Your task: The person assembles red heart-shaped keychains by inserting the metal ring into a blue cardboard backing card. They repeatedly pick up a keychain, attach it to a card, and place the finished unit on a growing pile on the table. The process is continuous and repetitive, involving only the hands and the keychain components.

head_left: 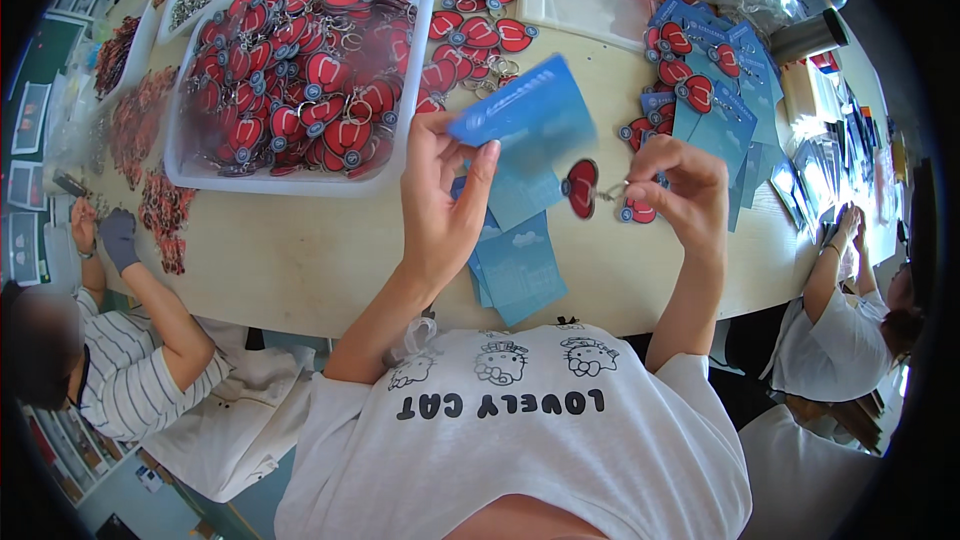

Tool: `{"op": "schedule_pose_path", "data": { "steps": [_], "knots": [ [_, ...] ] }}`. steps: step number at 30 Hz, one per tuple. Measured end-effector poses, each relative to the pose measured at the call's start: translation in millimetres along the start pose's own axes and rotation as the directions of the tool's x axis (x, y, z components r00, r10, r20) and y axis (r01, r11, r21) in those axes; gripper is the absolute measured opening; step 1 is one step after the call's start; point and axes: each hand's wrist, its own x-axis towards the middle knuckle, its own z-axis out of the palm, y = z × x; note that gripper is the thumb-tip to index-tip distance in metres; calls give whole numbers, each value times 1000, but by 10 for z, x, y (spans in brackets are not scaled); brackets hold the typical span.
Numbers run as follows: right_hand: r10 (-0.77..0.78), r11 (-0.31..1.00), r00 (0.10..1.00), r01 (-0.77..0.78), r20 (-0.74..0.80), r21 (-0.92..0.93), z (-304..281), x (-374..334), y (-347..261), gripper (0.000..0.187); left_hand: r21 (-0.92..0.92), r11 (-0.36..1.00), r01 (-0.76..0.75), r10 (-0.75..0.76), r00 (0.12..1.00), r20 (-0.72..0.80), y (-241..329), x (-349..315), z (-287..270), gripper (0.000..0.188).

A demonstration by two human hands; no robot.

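Note:
My left hand (448,195) is closed on a blue printed card (535,110), thumb on its near side, raised and tilted over the table; the card is slightly blurred. To the right, my right hand (685,190) pinches the metal ring of a keychain (582,188), whose red charm with a dark rim hangs toward the card, apart from it. Below the raised card lie several loose blue cards (522,270) on the table. Red keychains (480,35) are scattered beyond my left hand, and another pile (645,130) lies behind my right hand.
A white plastic tub (428,50) full of red keychains stands at left. More blue cards with keychains on them (725,100) are spread at right. A white flat tray (570,10) lies at the back. People work at the far left (150,350) and far right (830,330).

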Motion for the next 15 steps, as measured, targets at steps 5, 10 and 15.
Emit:
{"op": "schedule_pose_path", "data": {
  "steps": [5,10,15],
  "knots": [
    [-175,972,980,156,-97,-173,323,155,-107,15,-4,994,-108,108,992,70,-60,-3,31,23],
    [-60,994,965,81,-255,74,644,207,65,14,-117,992,-51,64,992,112,-71,-63,87,18],
    [-74,996,972,82,-221,27,705,126,120,17,-236,968,89,-73,994,80,-81,-96,161,22]
  ]
}}
